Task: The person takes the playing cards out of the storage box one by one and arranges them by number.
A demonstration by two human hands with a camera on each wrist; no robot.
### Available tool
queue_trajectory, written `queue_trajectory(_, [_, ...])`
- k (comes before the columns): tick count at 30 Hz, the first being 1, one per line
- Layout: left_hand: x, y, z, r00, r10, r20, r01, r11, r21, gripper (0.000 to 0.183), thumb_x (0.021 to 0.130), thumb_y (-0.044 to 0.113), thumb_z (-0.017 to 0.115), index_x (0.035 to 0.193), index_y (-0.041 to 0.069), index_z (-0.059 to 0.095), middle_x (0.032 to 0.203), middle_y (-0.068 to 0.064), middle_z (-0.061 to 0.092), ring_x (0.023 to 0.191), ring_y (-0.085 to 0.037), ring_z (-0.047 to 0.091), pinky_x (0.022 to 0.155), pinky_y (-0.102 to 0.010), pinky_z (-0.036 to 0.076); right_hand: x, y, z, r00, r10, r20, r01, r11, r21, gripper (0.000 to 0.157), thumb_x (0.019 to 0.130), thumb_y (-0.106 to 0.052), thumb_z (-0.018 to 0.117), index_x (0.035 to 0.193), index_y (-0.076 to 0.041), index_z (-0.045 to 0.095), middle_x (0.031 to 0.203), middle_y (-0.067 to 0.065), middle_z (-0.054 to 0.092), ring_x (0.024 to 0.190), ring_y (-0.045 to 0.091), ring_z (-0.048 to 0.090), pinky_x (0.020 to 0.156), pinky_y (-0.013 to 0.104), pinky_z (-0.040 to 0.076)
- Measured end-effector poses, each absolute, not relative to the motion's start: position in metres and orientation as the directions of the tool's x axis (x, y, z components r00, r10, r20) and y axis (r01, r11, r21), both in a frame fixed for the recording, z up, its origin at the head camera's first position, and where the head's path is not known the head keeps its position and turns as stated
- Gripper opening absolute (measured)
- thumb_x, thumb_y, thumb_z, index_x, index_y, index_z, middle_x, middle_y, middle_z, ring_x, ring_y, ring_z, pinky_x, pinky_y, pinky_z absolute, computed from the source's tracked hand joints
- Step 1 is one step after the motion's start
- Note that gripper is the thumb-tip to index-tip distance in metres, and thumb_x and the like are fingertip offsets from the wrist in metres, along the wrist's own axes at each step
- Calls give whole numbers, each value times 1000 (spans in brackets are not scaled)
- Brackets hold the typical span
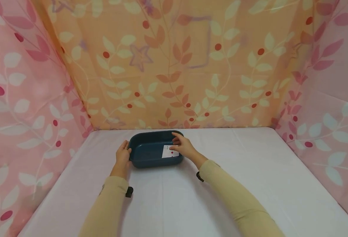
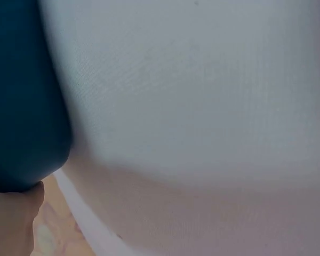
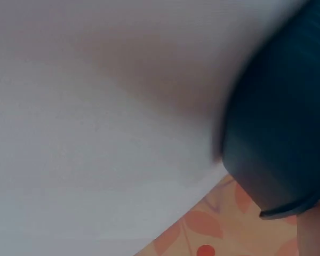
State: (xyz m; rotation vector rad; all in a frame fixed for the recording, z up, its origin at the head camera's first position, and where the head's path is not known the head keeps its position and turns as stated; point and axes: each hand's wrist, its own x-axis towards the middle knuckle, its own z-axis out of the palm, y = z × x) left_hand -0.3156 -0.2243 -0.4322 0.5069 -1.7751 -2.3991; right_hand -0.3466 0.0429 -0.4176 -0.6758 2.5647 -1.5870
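Observation:
A dark blue rectangular dish (image 1: 150, 162) with a raised rim sits toward the back of the white table. Its side also shows in the left wrist view as a blue wall (image 2: 21, 96) and in the right wrist view as a blue wall (image 3: 282, 128). My left hand (image 1: 122, 156) holds the dish's left end, thumb at the rim. Over the right end hangs my right hand (image 1: 186, 147), with thumb and index finger spread apart. Below it, inside the dish, is a white playing card (image 1: 167, 152) with red diamond marks, partly hidden by the hand.
A white cloth (image 1: 251, 184) covers the table. Patterned curtains stand around it: an orange one (image 1: 168, 72) at the back and pink ones at the left (image 1: 29, 108) and right (image 1: 328, 108). Dark straps circle both wrists.

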Motion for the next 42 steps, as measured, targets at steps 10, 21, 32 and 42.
queue_trajectory(10, [-315,-224,-430,-930,-296,-217,-132,-282,950,58,102,-7,29,156,9,16,160,-5,16,146,-18,13,117,-34,15,-367,29,-420,-892,-451,26,-390,738,-551,81,79,-17,82,146,0,39,112,19,57,101,29,54,93,40,45])
queue_trajectory(21, [-312,-227,-432,-941,-291,-174,-98,-258,961,59,100,-10,29,155,5,14,160,-10,14,146,-20,13,117,-35,15,-366,4,-422,-900,-431,-63,-425,901,-92,55,77,-34,83,119,-3,65,116,15,63,108,31,56,96,42,47])
queue_trajectory(32, [-312,-221,-436,-944,-294,-153,-67,-282,957,57,101,-9,27,154,1,12,160,-14,14,146,-23,11,117,-37,13,-368,0,-437,-933,-353,-67,-330,916,-231,48,71,-39,87,104,-9,68,103,15,54,103,32,47,90,46,45])
queue_trajectory(42, [-309,-220,-434,-936,-313,-162,-67,-292,954,56,102,-7,27,155,2,12,159,-13,14,146,-23,12,117,-38,13,-379,-7,-445,-943,-323,-82,-287,913,-290,67,66,-47,88,113,-7,62,103,14,46,102,31,42,92,48,44])
